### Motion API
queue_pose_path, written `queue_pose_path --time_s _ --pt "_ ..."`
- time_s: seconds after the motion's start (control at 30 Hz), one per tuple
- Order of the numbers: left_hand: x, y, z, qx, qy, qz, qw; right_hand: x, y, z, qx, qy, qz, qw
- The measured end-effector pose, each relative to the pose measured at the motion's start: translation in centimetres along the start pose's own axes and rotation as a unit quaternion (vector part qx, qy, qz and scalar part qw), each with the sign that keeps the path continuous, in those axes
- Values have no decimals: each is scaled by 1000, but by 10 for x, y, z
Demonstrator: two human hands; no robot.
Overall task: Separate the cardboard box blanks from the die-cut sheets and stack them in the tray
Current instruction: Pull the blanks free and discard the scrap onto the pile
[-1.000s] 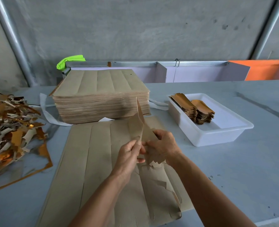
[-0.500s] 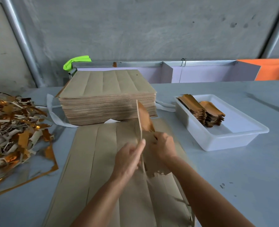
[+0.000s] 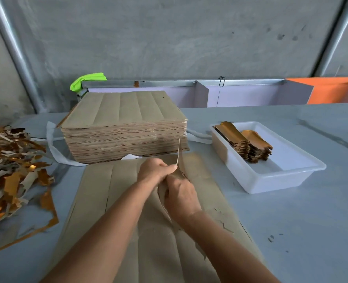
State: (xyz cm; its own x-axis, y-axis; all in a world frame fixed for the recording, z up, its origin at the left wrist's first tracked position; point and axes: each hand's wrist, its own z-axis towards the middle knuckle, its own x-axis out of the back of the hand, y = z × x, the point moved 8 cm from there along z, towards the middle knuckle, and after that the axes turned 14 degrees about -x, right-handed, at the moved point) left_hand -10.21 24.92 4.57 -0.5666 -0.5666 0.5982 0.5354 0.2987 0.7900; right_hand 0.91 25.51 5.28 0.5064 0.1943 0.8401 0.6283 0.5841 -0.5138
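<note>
Blank [image 3: 179,152] stands edge-up on the die-cut sheet [image 3: 99,193], left of tray [image 3: 281,176]. Left hand [image 3: 154,170] pinches its lower edge; right hand [image 3: 181,197] grips beside. Light, thin, tear-prone: hold near the perforations.

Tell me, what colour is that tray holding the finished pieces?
White: the tray is plain white plastic, seen clearly in the head view, to the right of the hands.

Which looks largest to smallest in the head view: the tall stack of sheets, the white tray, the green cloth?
1. Tall stack of sheets, plainly largest.
2. White tray.
3. Green cloth, smallest; it lies farthest from the camera and is partly hidden, so its true size is unsure.
</note>
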Motion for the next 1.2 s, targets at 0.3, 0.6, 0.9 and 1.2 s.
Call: queue_pose_path --time_s 0.3,0.6,0.9,1.2 --pt "15 -11 3 24 45 -128 990 27 26 -6 -24 63 73 995" --pt "20 9 -14 -68 38 -144 986 87 50 21 -66 170 -43 982" --pt "19 41 -22 -168 -62 -197 964 53 -6 51 70 66 13 995" --pt "13 39 -33 -167 -119 -233 951 47 0 58 80 31 71 994"
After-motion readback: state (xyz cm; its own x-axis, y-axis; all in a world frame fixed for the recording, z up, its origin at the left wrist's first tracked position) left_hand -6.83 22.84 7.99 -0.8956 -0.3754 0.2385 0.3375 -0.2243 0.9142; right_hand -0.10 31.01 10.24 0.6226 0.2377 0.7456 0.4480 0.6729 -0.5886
